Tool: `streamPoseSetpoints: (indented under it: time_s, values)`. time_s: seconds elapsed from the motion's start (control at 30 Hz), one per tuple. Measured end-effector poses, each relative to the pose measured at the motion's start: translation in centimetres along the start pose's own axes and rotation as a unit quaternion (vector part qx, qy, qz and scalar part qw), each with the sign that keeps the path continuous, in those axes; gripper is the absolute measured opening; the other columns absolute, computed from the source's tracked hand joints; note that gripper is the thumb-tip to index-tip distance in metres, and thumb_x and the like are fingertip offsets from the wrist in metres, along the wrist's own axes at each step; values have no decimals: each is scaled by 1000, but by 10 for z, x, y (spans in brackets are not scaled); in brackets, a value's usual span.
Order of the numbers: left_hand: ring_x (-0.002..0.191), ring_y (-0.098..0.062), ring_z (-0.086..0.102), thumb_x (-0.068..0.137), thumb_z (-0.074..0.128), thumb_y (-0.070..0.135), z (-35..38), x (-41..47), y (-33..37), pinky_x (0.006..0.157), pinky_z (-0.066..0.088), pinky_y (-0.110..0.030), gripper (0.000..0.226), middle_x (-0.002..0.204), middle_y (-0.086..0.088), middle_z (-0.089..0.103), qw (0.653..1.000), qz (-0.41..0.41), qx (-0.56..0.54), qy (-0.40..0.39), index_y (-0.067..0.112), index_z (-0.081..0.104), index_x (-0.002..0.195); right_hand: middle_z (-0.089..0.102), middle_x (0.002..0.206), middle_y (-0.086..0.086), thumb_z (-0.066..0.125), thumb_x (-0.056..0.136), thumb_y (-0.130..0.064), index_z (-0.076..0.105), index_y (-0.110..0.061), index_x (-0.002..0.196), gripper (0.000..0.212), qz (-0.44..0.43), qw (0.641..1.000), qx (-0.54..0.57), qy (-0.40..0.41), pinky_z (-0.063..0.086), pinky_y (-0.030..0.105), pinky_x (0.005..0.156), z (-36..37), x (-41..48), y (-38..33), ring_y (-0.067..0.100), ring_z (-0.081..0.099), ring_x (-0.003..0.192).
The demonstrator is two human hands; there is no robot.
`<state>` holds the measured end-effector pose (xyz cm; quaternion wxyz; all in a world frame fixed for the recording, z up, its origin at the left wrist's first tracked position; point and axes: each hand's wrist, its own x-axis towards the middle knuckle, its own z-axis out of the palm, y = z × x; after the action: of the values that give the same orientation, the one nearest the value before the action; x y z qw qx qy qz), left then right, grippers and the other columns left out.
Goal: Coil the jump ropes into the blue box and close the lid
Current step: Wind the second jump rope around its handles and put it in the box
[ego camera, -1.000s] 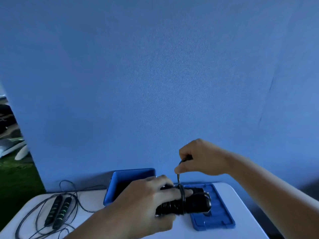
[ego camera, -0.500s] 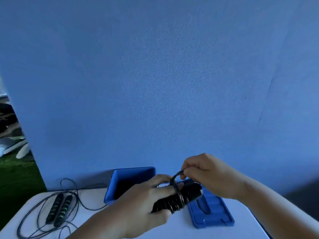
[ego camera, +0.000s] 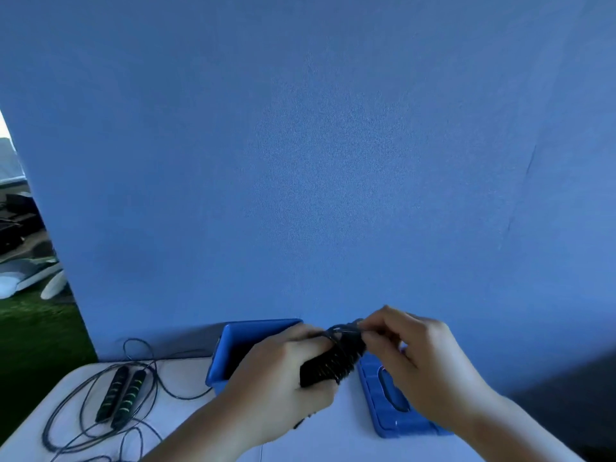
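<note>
Blue box (ego camera: 230, 348) glossy plastic; table (ego camera: 186, 375) smooth; wall (ego camera: 333, 161) matt.

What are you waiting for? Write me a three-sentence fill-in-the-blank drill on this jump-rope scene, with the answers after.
The flat blue plastic lid lies on the white table, to the ___ of the open blue plastic box. The loose jump rope with black, green-striped handles lies to the box's ___. The left hand and the right hand ___ hold the black cord-wound handle bundle.
Missing words: right; left; both.
</note>
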<state>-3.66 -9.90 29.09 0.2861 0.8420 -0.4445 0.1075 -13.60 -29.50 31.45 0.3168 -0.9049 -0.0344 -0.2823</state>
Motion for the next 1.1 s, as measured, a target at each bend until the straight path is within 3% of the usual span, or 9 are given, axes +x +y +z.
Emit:
streamPoseSetpoints:
  time_s: [0.1, 0.2, 0.27, 0.4, 0.6, 0.77, 0.9, 1.0, 1.1]
  values:
    - [86, 19, 49, 83, 69, 42, 2, -3, -5, 68, 31, 5, 35, 93, 37, 49, 999, -17, -44, -20, 42, 65, 118, 62, 73, -21, 69, 91, -16, 69, -35, 80, 22, -1, 1000, 14, -6, 44, 15, 55, -4, 1, -5, 7, 59, 60]
    - [87, 19, 50, 80, 70, 43, 6, -6, -8, 69, 31, 5, 38, 94, 35, 52, 999, -16, -51, 1, 42, 65, 118, 63, 75, -16, 69, 85, -34, 71, -32, 78, 8, -11, 1000, 20, -1, 43, 14, 55, -6, 3, -11, 13, 61, 67]
    - [86, 19, 51, 80, 69, 45, 4, -7, -5, 68, 32, 4, 37, 94, 35, 54, 998, -23, -62, 6, 43, 65, 116, 63, 73, -15, 66, 83, -42, 72, -34, 75, 13, -8, 1000, 23, 10, 46, 19, 54, -6, 5, -14, 14, 62, 66]
    - [80, 12, 54, 81, 68, 41, -3, -6, 2, 62, 35, -2, 26, 89, 30, 57, 998, -28, -56, 10, 43, 68, 107, 65, 74, -14, 73, 83, -16, 76, -35, 76, 20, 29, 999, 21, 15, 56, 32, 62, -3, 10, -15, 12, 65, 66]
    - [79, 11, 50, 78, 69, 37, -5, -7, 4, 66, 31, 2, 28, 89, 26, 54, 999, -23, -39, -1, 38, 68, 106, 67, 81, -14, 78, 76, -4, 75, -34, 83, 31, 51, 998, -8, 21, 53, 25, 66, 6, 8, -11, 12, 63, 78]
    - [77, 7, 50, 75, 61, 46, -4, -6, 7, 63, 31, -1, 32, 89, 25, 53, 999, -25, -29, 0, 37, 68, 104, 67, 75, -17, 81, 75, -9, 72, -27, 71, 21, 92, 994, -8, 50, 46, 13, 61, 14, 8, -17, 7, 62, 72]
    - [87, -7, 60, 69, 41, 51, -4, -5, 11, 62, 41, -13, 43, 99, 23, 56, 999, -23, 40, 26, 40, 66, 102, 68, 62, -17, 81, 78, -26, 71, -26, 72, 12, 167, 986, -17, -24, 47, 19, 52, 7, 15, -17, 5, 57, 52]
    - [80, -10, 63, 65, 38, 49, 0, -6, 13, 62, 49, -22, 48, 107, 22, 61, 996, -34, 79, 31, 41, 68, 102, 68, 63, -16, 78, 77, -37, 70, -26, 73, 13, 170, 975, -103, -101, 50, 24, 58, 0, 24, -16, 4, 61, 60]
    - [71, -8, 64, 64, 44, 48, 2, -6, 14, 53, 44, -19, 41, 100, 23, 63, 995, -55, 75, 34, 42, 69, 96, 66, 71, -13, 74, 76, -41, 69, -26, 76, 16, 139, 967, -171, -123, 52, 27, 66, -3, 30, -16, 3, 59, 72]
